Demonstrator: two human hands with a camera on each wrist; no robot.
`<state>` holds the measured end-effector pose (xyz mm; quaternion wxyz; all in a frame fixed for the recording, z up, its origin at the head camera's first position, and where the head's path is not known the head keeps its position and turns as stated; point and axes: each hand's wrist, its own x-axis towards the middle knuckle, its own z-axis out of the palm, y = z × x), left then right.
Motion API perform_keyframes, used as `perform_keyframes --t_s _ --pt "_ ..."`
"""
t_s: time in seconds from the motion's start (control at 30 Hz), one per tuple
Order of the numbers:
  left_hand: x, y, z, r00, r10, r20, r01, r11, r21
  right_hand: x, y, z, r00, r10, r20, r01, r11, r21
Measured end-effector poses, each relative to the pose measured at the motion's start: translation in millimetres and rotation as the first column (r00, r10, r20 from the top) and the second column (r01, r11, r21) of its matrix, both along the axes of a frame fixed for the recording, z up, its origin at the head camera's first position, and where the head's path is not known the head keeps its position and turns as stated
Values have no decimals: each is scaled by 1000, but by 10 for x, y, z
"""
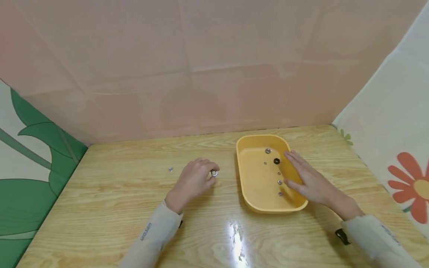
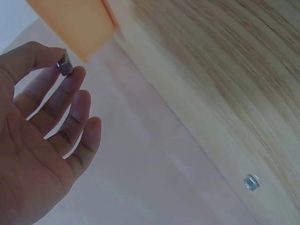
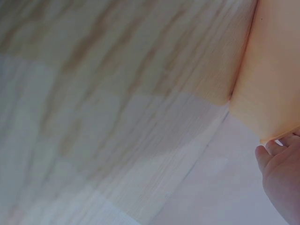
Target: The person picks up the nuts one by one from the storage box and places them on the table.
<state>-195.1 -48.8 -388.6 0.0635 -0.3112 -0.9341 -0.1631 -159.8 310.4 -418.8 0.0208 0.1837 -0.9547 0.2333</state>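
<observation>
My left hand [image 1: 195,178] pinches a small metal nut [image 1: 214,172] between thumb and forefinger, above the table and left of the bin. In the left wrist view the nut [image 2: 65,64] shows its shiny faceted side at the fingertips, while the other fingers are loosely bent. Another silver nut [image 1: 170,169], flanged at one end, lies on the table left of this hand. Over the right rim of the yellow bin [image 1: 246,186] rests my right hand [image 1: 310,184], fingers extended and thumb spread apart. A black nut [image 1: 276,161] and several metal nuts lie inside the bin.
The wood-grain table [image 1: 110,193] reaches back to a pink cloth wall [image 1: 207,89]. Printed sheets stand on both sides, green leaves [image 1: 47,149] at left and a red flower [image 1: 410,182] at right. Light glares off the table [image 1: 237,242] in front of the bin.
</observation>
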Motion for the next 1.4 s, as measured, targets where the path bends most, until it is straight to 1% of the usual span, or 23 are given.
perform_keyframes --t_s 0.27,0.53,0.83,0.93,1.13,1.4 --pt "-17 -43 -24 1000 11 -17 -11 1000 26 6 -5 7 1000 -8 9 8 1000 1" --pt "-34 -125 -41 998 8 -58 -4 998 66 5 -9 21 999 -12 31 12 1000 10" --pt "-43 -221 -64 999 23 -46 -20 996 83 2 -7 13 1000 -9 16 9 1000 -5" --pt "-45 -255 -62 999 26 -35 -23 996 87 7 -8 9 1000 -3 -2 3 1000 -2" --pt "-49 -317 -49 998 63 -1 -63 994 91 10 -5 7 1000 -1 -27 1 1000 7" --pt "-66 -408 -37 996 84 -22 -82 993 86 5 -10 5 1000 0 -24 0 1000 3"
